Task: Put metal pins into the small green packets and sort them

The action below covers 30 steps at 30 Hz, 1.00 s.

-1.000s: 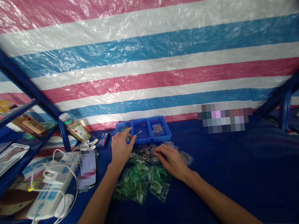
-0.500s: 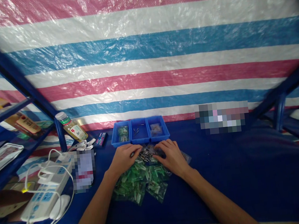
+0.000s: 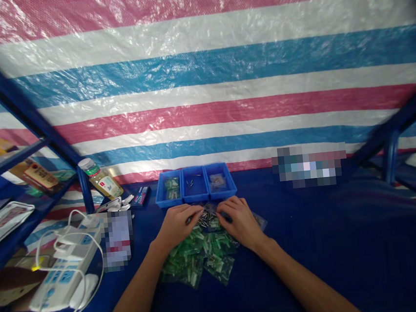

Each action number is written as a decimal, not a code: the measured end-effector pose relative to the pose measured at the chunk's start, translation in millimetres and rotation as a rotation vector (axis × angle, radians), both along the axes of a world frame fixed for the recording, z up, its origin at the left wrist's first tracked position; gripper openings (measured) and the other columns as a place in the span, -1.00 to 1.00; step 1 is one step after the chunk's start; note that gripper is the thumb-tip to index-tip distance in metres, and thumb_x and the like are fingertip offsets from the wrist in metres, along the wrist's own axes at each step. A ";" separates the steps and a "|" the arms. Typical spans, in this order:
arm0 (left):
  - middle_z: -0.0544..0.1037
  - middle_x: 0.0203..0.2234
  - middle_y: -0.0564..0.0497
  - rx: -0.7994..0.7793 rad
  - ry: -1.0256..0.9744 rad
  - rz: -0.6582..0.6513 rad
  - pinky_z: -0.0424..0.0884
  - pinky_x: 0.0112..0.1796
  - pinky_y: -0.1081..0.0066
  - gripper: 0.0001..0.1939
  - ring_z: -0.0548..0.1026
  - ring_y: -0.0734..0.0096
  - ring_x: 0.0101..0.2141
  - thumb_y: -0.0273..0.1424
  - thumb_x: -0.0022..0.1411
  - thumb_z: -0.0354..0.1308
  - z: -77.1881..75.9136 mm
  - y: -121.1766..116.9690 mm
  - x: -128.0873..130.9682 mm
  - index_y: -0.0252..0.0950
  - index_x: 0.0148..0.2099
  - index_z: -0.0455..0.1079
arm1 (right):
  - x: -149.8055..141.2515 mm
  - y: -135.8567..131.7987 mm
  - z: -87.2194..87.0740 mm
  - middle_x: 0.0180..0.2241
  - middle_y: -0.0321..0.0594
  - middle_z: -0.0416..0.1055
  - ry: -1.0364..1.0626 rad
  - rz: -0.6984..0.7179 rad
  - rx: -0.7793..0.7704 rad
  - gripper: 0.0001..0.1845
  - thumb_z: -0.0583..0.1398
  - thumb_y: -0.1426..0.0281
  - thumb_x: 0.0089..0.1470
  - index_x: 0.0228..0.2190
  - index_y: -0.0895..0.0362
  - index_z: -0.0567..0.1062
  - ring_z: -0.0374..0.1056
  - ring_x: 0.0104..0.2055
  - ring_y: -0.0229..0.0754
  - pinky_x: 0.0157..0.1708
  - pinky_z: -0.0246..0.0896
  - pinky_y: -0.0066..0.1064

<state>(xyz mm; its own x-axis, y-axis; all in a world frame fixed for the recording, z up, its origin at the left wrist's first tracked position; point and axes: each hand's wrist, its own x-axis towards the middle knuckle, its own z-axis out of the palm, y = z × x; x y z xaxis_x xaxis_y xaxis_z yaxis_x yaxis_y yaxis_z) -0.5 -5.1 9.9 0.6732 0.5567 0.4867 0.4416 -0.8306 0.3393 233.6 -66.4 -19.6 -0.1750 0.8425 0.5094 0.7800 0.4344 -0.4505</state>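
A white-capped bottle (image 3: 106,184) of yellowish drink stands beyond the white power strip (image 3: 54,284), with a small blue box (image 3: 141,196) farther to the strip's right. A rounded white object (image 3: 84,291) lies just beside the strip; a striped sheet (image 3: 199,68) rises well behind it.

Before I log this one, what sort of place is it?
Likely a makeshift workspace, its wider surroundings mostly hidden: striped plastic sheeting hangs behind it, blue beams frame both sides, and three blue bins stand behind a pile of green-tinted packets.
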 end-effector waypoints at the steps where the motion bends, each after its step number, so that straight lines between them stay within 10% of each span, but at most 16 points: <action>1: 0.66 -0.29 -0.02 -0.011 -0.008 0.003 0.51 -0.23 0.42 -0.81 0.58 0.43 -0.37 -0.36 0.44 0.13 -0.2 -0.5 -0.1 -0.23 -0.01 0.54 | -0.2 -0.5 1.6 -0.27 -0.19 0.57 0.014 -0.003 0.016 -0.91 0.24 0.49 0.23 -0.29 0.05 0.52 0.36 -0.13 0.00 -0.12 0.15 -0.14; 7: 0.61 -0.27 -0.04 -0.068 -0.052 -0.005 0.52 -0.19 0.38 -0.60 0.57 0.36 -0.28 -0.26 0.37 0.23 3.9 -5.8 2.2 -0.23 0.20 0.41 | -3.1 -6.7 7.1 -0.23 -0.14 0.55 0.181 0.091 0.128 -0.89 0.17 0.43 0.32 -0.23 0.04 0.53 0.41 -0.15 -0.02 -0.11 0.27 -0.11; 13: 0.62 -0.28 -0.09 -0.009 -0.087 -0.121 0.48 -0.12 0.26 -0.85 0.53 0.30 -0.22 -0.37 0.43 0.15 9.8 -9.1 8.7 -0.27 -0.12 0.53 | -10.3 -12.0 6.1 -0.23 -0.14 0.55 0.278 0.270 0.095 -0.84 0.12 0.42 0.37 -0.14 0.03 0.52 0.45 -0.21 -0.09 -0.16 0.39 -0.20; 30: 0.60 -0.28 -0.04 -0.114 -0.003 -0.138 0.41 -0.20 0.33 -0.91 0.49 0.31 -0.23 -0.44 0.42 0.14 2.2 -9.2 10.1 -0.29 -0.15 0.48 | -14.9 -11.2 3.2 -0.24 -0.14 0.52 0.308 0.239 -0.010 -0.91 0.18 0.38 0.33 -0.17 0.06 0.51 0.47 -0.20 -0.08 -0.17 0.40 -0.25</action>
